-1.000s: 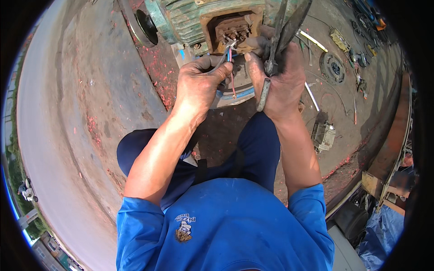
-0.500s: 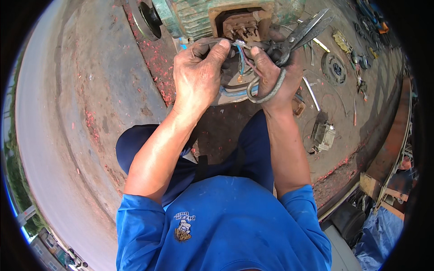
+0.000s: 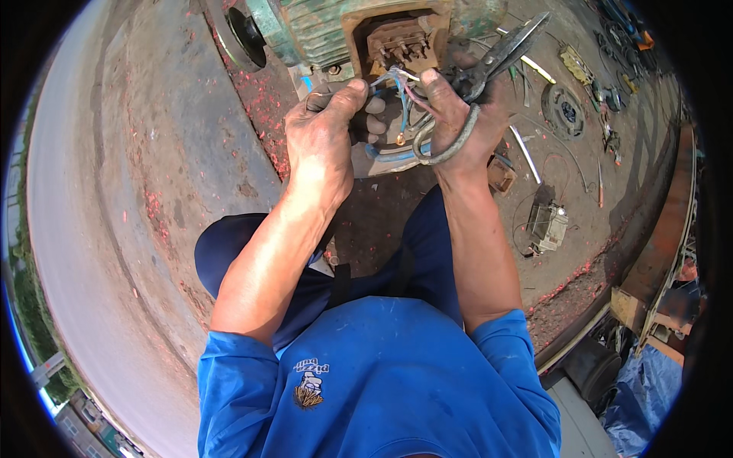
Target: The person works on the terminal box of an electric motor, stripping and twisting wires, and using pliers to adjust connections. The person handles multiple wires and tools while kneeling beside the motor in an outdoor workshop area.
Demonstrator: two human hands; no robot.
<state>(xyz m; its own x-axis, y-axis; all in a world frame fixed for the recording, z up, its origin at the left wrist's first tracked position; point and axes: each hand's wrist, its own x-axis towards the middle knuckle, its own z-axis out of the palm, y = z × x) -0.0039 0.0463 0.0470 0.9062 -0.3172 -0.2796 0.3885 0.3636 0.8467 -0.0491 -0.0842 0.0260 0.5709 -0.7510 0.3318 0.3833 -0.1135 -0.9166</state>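
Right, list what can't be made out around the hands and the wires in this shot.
- Head view: where the wires end on the terminal box; the studs are too small to tell.
- Head view: the left hand palm side; whether it grips anything besides the wires is hidden by its own back.
- Head view: the shears grip; the right hand covers part of the handles.
- Head view: the green motor top, cut off by the upper edge.

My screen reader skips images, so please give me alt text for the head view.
Two bare hands work thin coloured wires at the open terminal box of a green electric motor. The right hand also holds metal shears; the left hand pinches the wires.
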